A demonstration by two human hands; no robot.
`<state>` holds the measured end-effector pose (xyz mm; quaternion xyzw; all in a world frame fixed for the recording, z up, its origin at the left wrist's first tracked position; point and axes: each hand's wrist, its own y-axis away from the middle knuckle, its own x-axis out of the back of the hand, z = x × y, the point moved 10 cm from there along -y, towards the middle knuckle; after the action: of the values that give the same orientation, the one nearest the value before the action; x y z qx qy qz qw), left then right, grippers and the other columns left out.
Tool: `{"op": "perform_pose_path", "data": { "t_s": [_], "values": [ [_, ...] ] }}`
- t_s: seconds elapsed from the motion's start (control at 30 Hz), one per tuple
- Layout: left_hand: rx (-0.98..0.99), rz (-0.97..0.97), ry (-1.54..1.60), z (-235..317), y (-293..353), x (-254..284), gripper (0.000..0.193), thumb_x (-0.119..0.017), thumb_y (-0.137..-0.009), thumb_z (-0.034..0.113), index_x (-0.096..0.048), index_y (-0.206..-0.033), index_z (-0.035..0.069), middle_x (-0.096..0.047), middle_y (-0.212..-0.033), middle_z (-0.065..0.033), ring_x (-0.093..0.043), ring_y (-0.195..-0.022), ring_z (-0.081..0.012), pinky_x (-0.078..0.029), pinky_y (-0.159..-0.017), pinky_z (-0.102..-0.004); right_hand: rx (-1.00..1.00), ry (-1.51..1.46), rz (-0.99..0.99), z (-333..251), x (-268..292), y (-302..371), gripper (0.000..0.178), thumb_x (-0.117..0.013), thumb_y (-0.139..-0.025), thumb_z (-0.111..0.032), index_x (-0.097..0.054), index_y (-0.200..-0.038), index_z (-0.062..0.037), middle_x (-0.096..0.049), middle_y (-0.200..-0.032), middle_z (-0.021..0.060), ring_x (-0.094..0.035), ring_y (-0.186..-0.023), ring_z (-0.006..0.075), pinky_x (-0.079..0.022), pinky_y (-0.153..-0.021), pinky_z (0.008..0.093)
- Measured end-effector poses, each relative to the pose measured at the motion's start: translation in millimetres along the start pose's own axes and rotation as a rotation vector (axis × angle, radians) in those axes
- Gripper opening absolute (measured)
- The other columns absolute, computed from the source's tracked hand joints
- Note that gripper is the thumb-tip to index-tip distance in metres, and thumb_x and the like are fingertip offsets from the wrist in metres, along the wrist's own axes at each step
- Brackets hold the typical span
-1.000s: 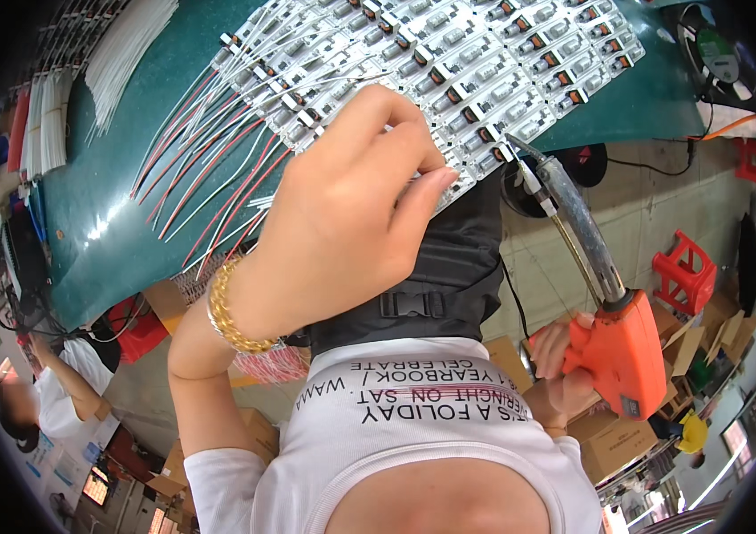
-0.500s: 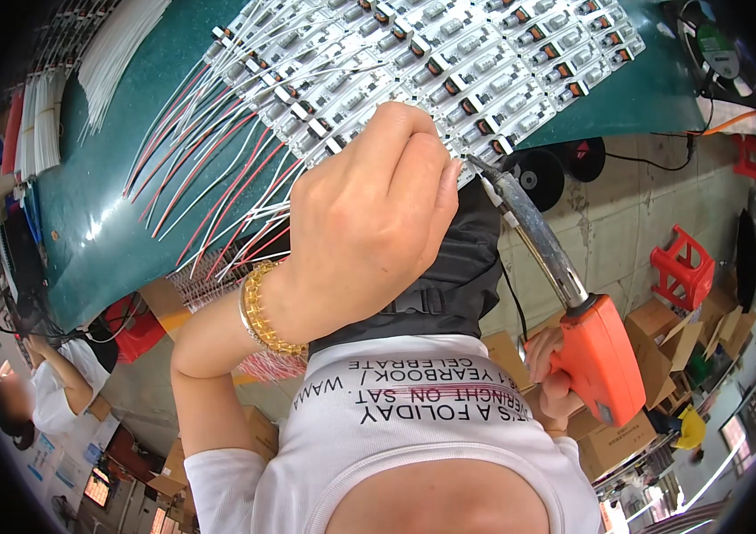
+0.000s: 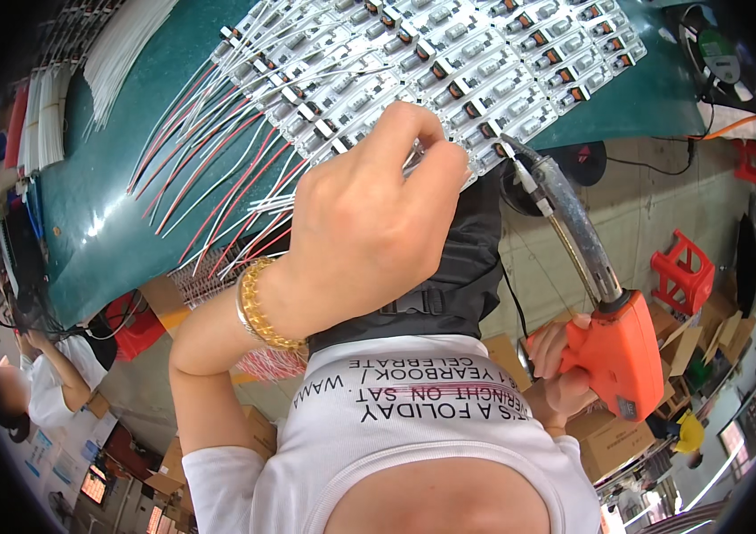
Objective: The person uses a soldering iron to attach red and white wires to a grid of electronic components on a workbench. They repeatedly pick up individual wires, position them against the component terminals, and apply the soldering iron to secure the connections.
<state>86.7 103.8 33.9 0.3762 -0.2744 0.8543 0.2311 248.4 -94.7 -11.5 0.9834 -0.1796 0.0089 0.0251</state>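
Head view: a panel of silver modules (image 3: 485, 67) lies at the near edge of the green tabletop (image 3: 93, 240). The left hand (image 3: 378, 209) curls over it, fingertips hidden, so I cannot tell whether they pinch anything. The right hand (image 3: 565, 363) grips an orange soldering gun (image 3: 624, 356), tip at the panel's edge. Red and white wires (image 3: 218, 142) fan out leftward.

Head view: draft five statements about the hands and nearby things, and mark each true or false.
1. The right hand holds an orange soldering gun. True.
2. The left hand is at the near edge of the boards. True.
3. The left hand wears a black glove. False: it is bare.
4. Red and white wires lie across the green tabletop. True.
5. The gold-coloured bracelet circles the right wrist. False: the bracelet is on the left one.
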Motion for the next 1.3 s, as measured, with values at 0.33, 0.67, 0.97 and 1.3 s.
{"op": "perform_pose_path", "data": {
  "t_s": [0.33, 0.67, 0.97, 1.3],
  "values": [
    [0.034, -0.036, 0.024, -10, -3, 51, 0.012, -0.072, -0.077, -0.005, -0.063, -0.083, 0.000, -0.065, -0.102, -0.0143, -0.066, -0.086, -0.0285, -0.052, -0.075, -0.0340, 0.090, -0.100, -0.028, -9, -18, -26, 0.077, -0.061, -0.093, -0.055, -0.042, -0.137, 0.0043, -0.046, -0.054, -0.0027, -0.044, -0.043, 0.0101, -0.039, -0.047, 0.0259],
    [-0.011, 0.227, -0.596, -191, -40, 157, 0.014, -0.073, -0.084, 0.018, -0.069, -0.090, 0.006, -0.065, -0.088, -0.0096, -0.060, -0.082, -0.0297, -0.047, -0.073, -0.0399, 0.176, -0.066, 0.022, -12, -14, -50, 0.072, -0.060, -0.096, -0.049, -0.041, -0.136, 0.0074, -0.045, -0.054, -0.0017, -0.043, -0.043, 0.0104, -0.041, -0.048, 0.0264],
    [-0.462, 0.161, -0.525, -109, -150, 37, 0.020, -0.073, -0.081, 0.016, -0.067, -0.097, 0.006, -0.064, -0.093, -0.0085, -0.058, -0.093, -0.0272, -0.043, -0.084, -0.0380, 0.234, -0.054, 0.027, -20, -20, -75, 0.070, -0.064, -0.095, -0.045, -0.042, -0.136, 0.0075, -0.046, -0.055, -0.0016, -0.044, -0.045, 0.0100, -0.042, -0.049, 0.0259],
    [-0.211, 0.178, -0.379, -132, -165, 58, 0.006, -0.062, -0.088, 0.007, -0.065, -0.088, 0.001, -0.065, -0.087, -0.0145, -0.062, -0.085, -0.0319, -0.048, -0.076, -0.0412, 0.143, -0.039, 0.076, -18, -31, -85, 0.069, -0.065, -0.095, -0.046, -0.044, -0.134, 0.0073, -0.045, -0.053, -0.0024, -0.044, -0.044, 0.0093, -0.040, -0.049, 0.0257]
  ]
}}
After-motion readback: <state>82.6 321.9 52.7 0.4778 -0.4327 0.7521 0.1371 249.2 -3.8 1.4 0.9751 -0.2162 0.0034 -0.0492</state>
